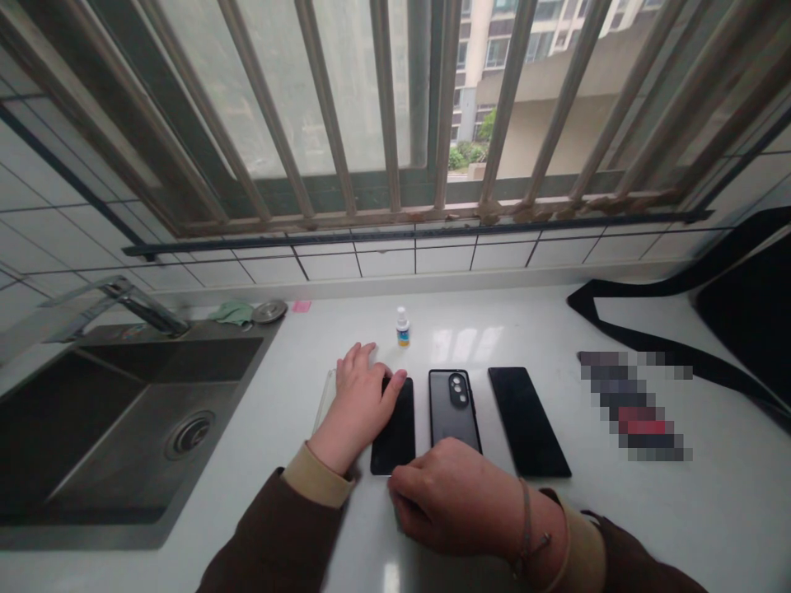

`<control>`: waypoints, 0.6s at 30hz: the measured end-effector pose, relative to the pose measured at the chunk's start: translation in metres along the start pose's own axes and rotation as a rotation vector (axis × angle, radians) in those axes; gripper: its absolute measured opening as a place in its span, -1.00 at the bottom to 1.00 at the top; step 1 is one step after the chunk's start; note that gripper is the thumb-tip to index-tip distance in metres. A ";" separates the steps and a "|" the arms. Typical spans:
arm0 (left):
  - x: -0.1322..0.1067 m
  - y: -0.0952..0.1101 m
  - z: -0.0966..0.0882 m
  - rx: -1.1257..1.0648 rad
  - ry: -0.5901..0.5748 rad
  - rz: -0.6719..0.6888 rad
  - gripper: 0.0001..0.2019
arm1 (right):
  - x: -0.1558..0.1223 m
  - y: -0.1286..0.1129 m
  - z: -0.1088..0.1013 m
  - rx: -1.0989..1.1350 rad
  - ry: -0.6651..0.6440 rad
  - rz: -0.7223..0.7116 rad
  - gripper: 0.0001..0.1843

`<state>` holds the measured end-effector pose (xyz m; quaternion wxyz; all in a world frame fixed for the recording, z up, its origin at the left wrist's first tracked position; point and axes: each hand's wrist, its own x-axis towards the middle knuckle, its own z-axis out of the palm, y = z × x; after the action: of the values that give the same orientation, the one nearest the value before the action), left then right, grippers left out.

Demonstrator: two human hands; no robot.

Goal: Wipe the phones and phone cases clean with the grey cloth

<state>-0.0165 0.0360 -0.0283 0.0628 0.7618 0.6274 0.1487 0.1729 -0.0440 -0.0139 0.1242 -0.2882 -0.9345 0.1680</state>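
My left hand [362, 399] lies with fingers stretched forward and thumb apart, over the left side of a black smartphone [399, 428]. Partly under that hand, a clear phone case [325, 399] shows its edge. My right hand [454, 498] is curled closed at the phone's lower end; whatever its fingers may hold is hidden. Just beyond the right hand lies a black-rimmed phone case [448, 412] with a camera cutout, its lower part covered by the hand. Farther right rests a second flat black smartphone [530, 422]. A small spray bottle [403, 328] stands upright behind them.
On the left a steel sink [157, 527] with a chrome faucet [148, 306] is set into the white counter [680, 519]. A green cloth [233, 313] and metal drain lid [269, 311] sit behind it. A black strap [643, 288] and a pixelated item [636, 408] lie right.
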 end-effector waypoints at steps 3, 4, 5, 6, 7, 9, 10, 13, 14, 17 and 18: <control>0.002 -0.003 -0.005 -0.066 0.033 -0.030 -0.49 | 0.000 -0.001 -0.001 -0.008 0.008 -0.012 -0.85; 0.003 -0.004 -0.009 -0.107 0.061 -0.037 -0.48 | 0.000 -0.001 -0.001 -0.008 0.007 -0.014 -0.85; 0.003 -0.005 -0.013 -0.167 0.092 -0.041 -0.47 | 0.000 -0.002 -0.002 -0.008 0.004 -0.016 -0.85; 0.002 -0.004 -0.017 -0.252 0.119 -0.039 -0.46 | 0.000 -0.002 -0.003 -0.008 -0.002 -0.022 -0.85; 0.001 -0.004 -0.021 -0.368 0.130 -0.034 -0.44 | 0.000 -0.002 -0.003 -0.008 -0.007 -0.026 -0.84; -0.004 0.000 -0.029 -0.706 0.078 -0.017 -0.42 | 0.000 -0.002 -0.004 -0.009 -0.014 -0.033 -0.84; -0.008 0.002 -0.031 -0.925 0.005 -0.013 -0.41 | 0.000 -0.003 -0.005 -0.009 -0.018 -0.031 -0.84; -0.020 0.010 -0.033 -1.512 -0.295 -0.013 -0.43 | -0.001 -0.003 -0.005 0.000 -0.028 -0.022 -0.86; -0.023 0.012 -0.033 -1.622 -0.402 -0.010 -0.42 | -0.001 -0.003 -0.005 0.006 -0.028 -0.024 -0.86; -0.030 0.016 -0.030 -1.741 -0.633 0.030 -0.32 | -0.001 -0.003 -0.003 0.017 -0.010 -0.029 -0.85; -0.031 0.017 -0.028 -1.753 -0.662 0.038 -0.30 | -0.001 -0.003 -0.002 0.030 0.004 -0.029 -0.85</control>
<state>-0.0145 -0.0006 -0.0011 0.7875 0.4563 0.2289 0.3453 0.1728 -0.0465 -0.0106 0.1330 -0.2729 -0.9358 0.1794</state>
